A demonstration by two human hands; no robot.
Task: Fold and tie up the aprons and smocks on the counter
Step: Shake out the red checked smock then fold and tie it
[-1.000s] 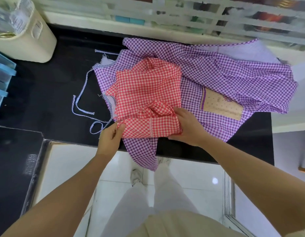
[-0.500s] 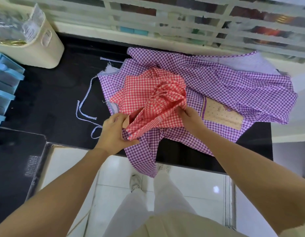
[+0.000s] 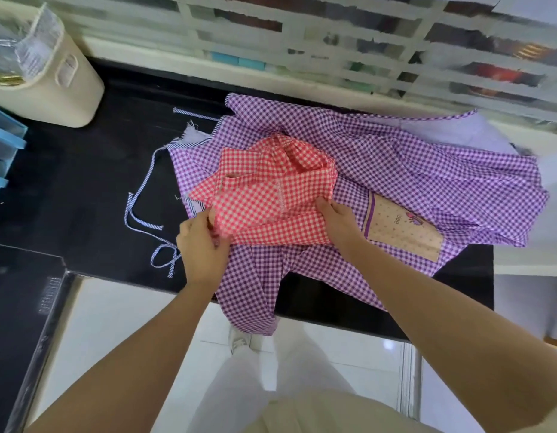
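A red gingham smock (image 3: 264, 195) lies bunched and partly folded on top of a larger purple gingham apron (image 3: 427, 170) spread over the black counter (image 3: 83, 182). My left hand (image 3: 202, 245) grips the red smock's near left corner. My right hand (image 3: 339, 223) pinches its near right edge. The purple apron has a beige pocket (image 3: 402, 235) just right of my right hand, and one flap hangs over the counter's front edge. Blue-and-white striped ties (image 3: 139, 214) trail across the counter to the left.
A cream bin (image 3: 52, 82) holding plastic wrapping stands at the back left. Blue trays (image 3: 2, 151) sit at the left edge. A white slatted window grille (image 3: 364, 51) runs behind the counter. White floor tiles lie below the counter's front edge.
The red smock was lifted and turned over between my hands, then laid back flatter on the purple apron. Both hands kept hold of its near edge.
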